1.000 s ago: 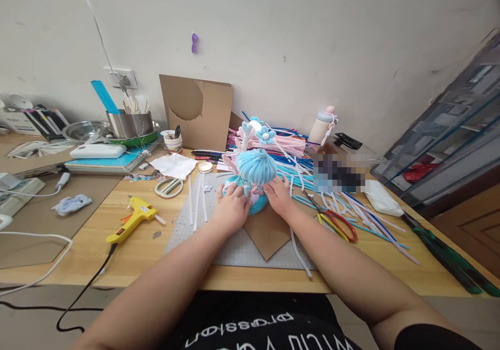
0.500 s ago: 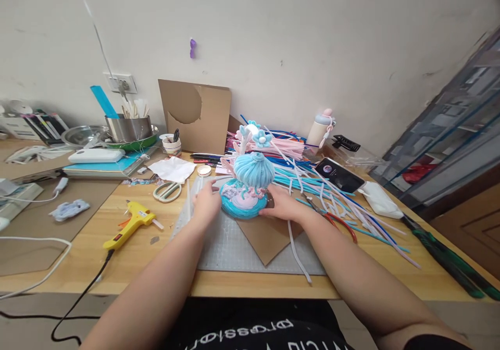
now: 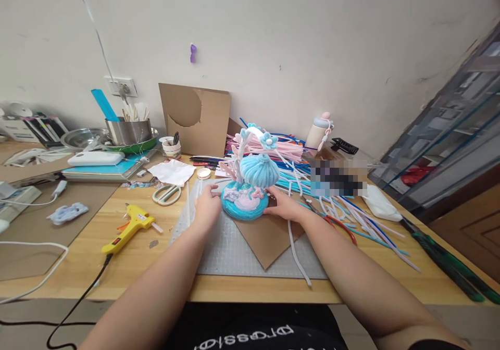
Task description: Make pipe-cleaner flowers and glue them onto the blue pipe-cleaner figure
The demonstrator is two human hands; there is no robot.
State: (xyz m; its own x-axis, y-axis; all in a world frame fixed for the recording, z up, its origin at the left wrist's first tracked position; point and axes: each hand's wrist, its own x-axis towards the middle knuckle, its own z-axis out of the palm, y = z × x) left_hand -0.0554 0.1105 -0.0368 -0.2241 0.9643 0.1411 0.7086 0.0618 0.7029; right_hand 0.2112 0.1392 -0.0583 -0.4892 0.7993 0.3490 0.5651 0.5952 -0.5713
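Observation:
A fuzzy pipe-cleaner ornament (image 3: 250, 213) stands on the work surface in front of me. Its round blue base carries pink and lilac starfish-like shapes around a pale oval. Over it, a ribbed light-blue shade (image 3: 260, 171) hangs from a curved white stem with blue flowers (image 3: 269, 141). My left hand (image 3: 208, 204) grips the base's left edge, fingertips partly hidden behind it. On the opposite edge, my right hand (image 3: 284, 207) holds the base between thumb and fingers. Beneath are a brown cardboard piece (image 3: 265, 246) and a grey cutting mat (image 3: 219, 251).
A yellow glue gun (image 3: 130, 227) and scissors (image 3: 167, 195) lie left. Pipe cleaners (image 3: 281, 149) spread behind and right, near red-handled pliers (image 3: 341, 229). A cardboard sheet (image 3: 211, 121) leans on the wall. A bottle (image 3: 318, 133) stands back right; a loose white strip (image 3: 299, 259) crosses the mat.
The ornament has turned slightly between my hands: its shade and flowers sit farther right over the base, and more of the curved stem shows. Both hands stay at the base.

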